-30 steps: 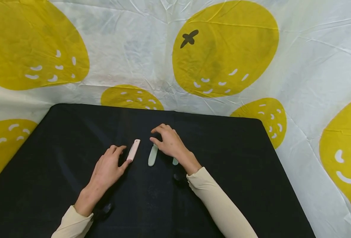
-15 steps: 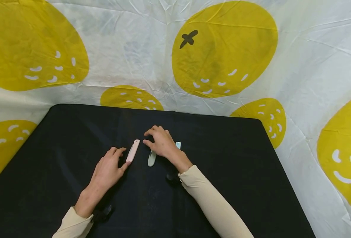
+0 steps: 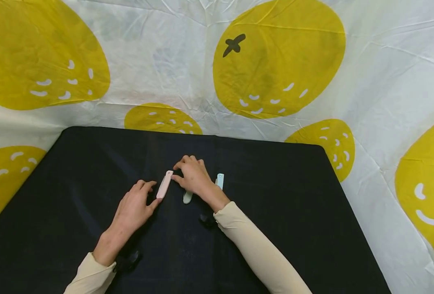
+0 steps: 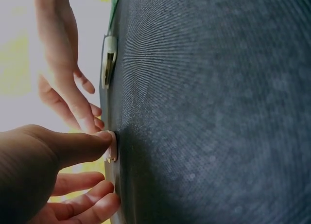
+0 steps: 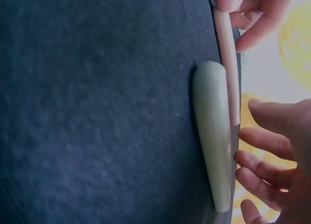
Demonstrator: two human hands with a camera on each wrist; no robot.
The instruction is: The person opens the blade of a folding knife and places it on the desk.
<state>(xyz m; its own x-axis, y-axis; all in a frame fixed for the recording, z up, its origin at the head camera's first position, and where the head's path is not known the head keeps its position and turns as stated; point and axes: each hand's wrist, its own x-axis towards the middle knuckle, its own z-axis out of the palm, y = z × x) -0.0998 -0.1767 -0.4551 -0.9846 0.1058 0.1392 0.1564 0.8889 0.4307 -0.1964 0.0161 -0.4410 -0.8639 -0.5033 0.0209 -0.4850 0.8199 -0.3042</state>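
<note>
A pink folding knife point(image 3: 164, 184) lies folded on the black tablecloth. My left hand point(image 3: 131, 208) rests beside it, thumb tip against its near end and the other fingers loosely bent to its left. At the knife's far end is my right hand point(image 3: 196, 176), thumb and index fingertips right by the tip and nothing held between them. Beneath the right hand, partly hidden, lies a pale green folding knife point(image 3: 188, 198), seen whole in the right wrist view point(image 5: 211, 131). A light blue folding knife point(image 3: 220, 180) shows behind the right wrist.
The black-covered table point(image 3: 294, 212) reaches back to a white curtain point(image 3: 158, 53) printed with big yellow fruit shapes. Dark wrist-worn devices point(image 3: 127, 261) hang under both forearms.
My right hand has moved left, from over the green knife to the far end of the pink one, uncovering the light blue knife. The left hand stays in place.
</note>
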